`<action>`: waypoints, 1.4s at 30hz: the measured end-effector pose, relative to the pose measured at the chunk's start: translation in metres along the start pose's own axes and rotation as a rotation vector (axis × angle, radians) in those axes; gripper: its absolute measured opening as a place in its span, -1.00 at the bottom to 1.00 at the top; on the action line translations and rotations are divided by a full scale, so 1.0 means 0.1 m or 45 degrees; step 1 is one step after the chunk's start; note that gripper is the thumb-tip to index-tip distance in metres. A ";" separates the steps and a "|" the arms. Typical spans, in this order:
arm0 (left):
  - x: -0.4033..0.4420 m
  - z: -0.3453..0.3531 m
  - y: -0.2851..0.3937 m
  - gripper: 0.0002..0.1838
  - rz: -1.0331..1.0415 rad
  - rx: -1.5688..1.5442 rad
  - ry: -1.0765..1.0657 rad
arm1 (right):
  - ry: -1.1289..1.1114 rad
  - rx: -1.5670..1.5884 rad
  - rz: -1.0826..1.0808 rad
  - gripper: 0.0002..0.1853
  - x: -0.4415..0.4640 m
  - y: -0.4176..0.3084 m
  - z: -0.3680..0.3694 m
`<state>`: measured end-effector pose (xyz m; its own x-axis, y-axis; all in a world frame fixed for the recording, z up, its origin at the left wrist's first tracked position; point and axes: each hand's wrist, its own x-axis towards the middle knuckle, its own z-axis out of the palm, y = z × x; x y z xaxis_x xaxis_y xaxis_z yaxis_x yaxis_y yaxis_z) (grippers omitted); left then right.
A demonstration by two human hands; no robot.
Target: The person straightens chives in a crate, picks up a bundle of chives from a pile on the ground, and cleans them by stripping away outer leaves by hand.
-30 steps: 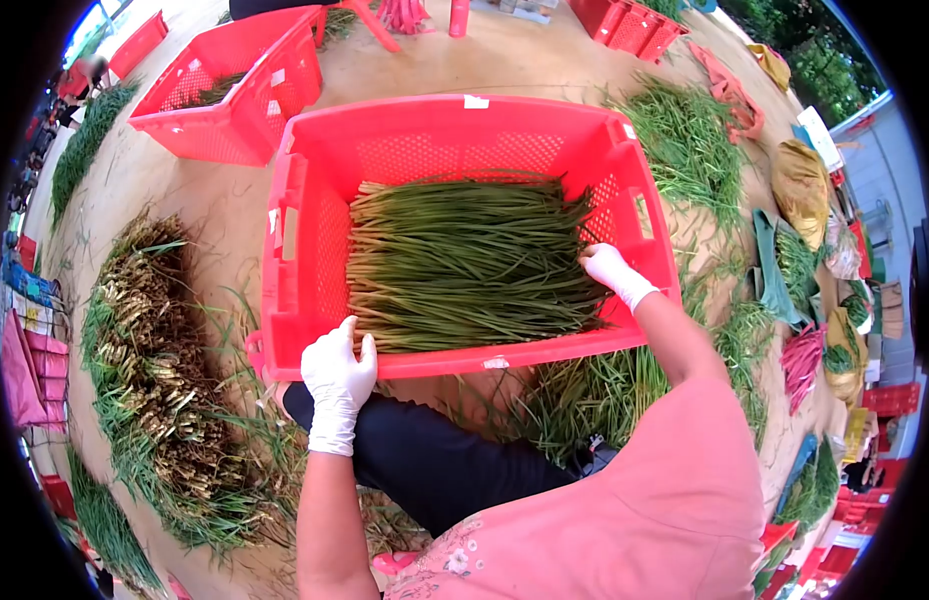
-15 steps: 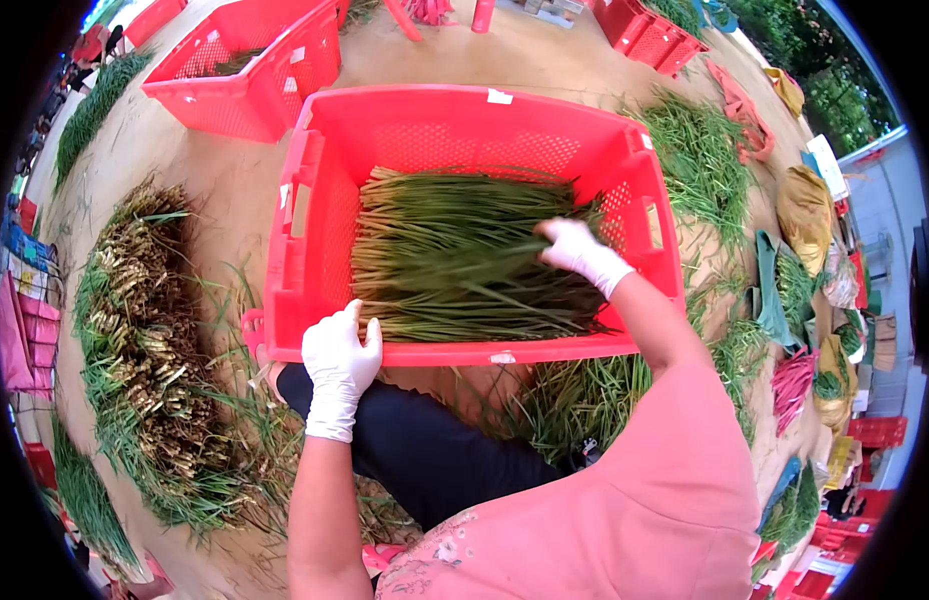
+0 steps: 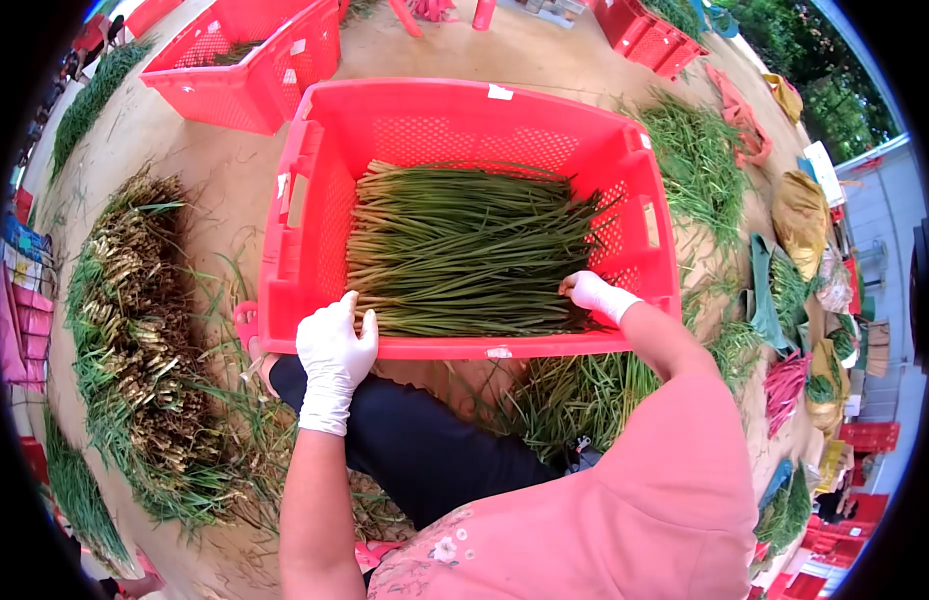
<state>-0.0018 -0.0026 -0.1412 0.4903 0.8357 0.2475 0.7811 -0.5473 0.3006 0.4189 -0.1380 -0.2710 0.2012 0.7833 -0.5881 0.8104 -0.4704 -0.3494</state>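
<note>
A red plastic crate [image 3: 464,349] rests in front of me, with long green stalks [image 3: 474,250] laid side by side in it, pale ends to the left. My left hand [image 3: 336,350], in a white glove, grips the crate's near rim at its left corner, thumb apart from the fingers. Inside the crate at the right, my right hand [image 3: 596,294], gloved with bare fingertips, touches the leafy ends near the front wall. Its fingers are bent together; what they hold, if anything, is too small to tell.
A long heap of uncleaned bundles [image 3: 149,340] lies on the floor at the left. Loose greens [image 3: 694,165] lie at the right, more beside my leg. Another red crate [image 3: 249,75] stands at the back left. Sacks [image 3: 799,220] line the right side.
My right hand swept left over the stalks, then came back toward the near right of the crate. The stalks shifted slightly. My left hand has stayed at the rim.
</note>
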 end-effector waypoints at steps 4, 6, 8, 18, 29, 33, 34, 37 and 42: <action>0.01 -0.01 0.00 -0.65 -0.005 0.027 0.001 | 0.046 -0.071 0.150 -0.80 -0.06 -0.23 -0.03; 0.01 -0.01 0.01 -0.66 -0.013 0.016 0.005 | 0.037 -0.219 0.026 -0.75 -0.08 -0.38 -0.02; 0.01 -0.01 0.01 -0.66 -0.012 0.030 0.010 | 0.032 -0.353 0.032 -0.74 -0.05 -0.43 0.02; 0.03 -0.05 0.03 -0.65 -0.023 0.030 -0.016 | 0.075 -0.276 -0.225 -0.71 0.03 -0.65 0.15; 0.01 -0.07 0.03 -0.69 -0.088 0.034 -0.092 | -0.066 -0.116 -0.058 -0.77 0.25 -1.21 0.22; 0.01 -0.05 0.01 -0.66 -0.086 0.045 -0.104 | -0.078 0.210 0.046 -0.78 0.31 -1.18 0.14; 0.02 -0.04 0.01 -0.64 -0.089 0.032 -0.119 | -0.094 0.276 0.140 -0.77 0.29 -1.22 0.11; 0.02 -0.03 0.01 -0.64 -0.096 0.039 -0.111 | -0.095 0.463 0.083 -0.77 0.31 -1.18 0.13; 0.01 -0.04 0.00 -0.67 -0.091 0.058 -0.099 | 0.141 -0.314 -0.123 -0.74 0.25 -1.31 0.13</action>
<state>-0.0028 -0.0019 -0.1377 0.4598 0.8745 0.1546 0.8311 -0.4850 0.2721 0.3105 -0.0622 -0.2490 0.1642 0.8658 -0.4727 0.9355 -0.2887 -0.2038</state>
